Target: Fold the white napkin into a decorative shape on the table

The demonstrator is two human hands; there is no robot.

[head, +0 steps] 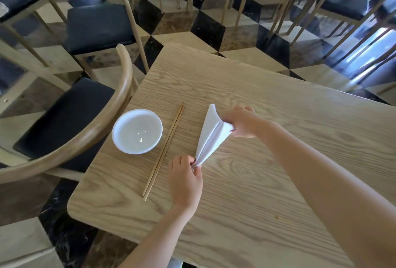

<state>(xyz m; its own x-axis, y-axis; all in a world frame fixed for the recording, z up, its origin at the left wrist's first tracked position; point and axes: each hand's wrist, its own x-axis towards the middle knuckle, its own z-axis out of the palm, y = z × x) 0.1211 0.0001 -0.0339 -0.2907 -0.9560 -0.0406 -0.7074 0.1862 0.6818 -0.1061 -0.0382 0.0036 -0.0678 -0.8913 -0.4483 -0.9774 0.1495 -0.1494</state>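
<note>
Nearest me, I am pinching the narrow tip of the white napkin (211, 135) in my left hand (185, 178), fingers closed tight on the point. The cloth is running up and slightly rightward from there, a long kite shape over the table (267, 182). Farther out, my right hand (243, 124) is gripping the wide right corner, fingers curled shut on the fold. The far tip is standing free; the right hand is nearer to it. Chopsticks (164, 151) and a bowl (137, 131) are lying left.

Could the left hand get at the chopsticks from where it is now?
Probably yes: the left hand is just beside the chopsticks with bare table between them, but it would first have to release its grip on the napkin.
</note>
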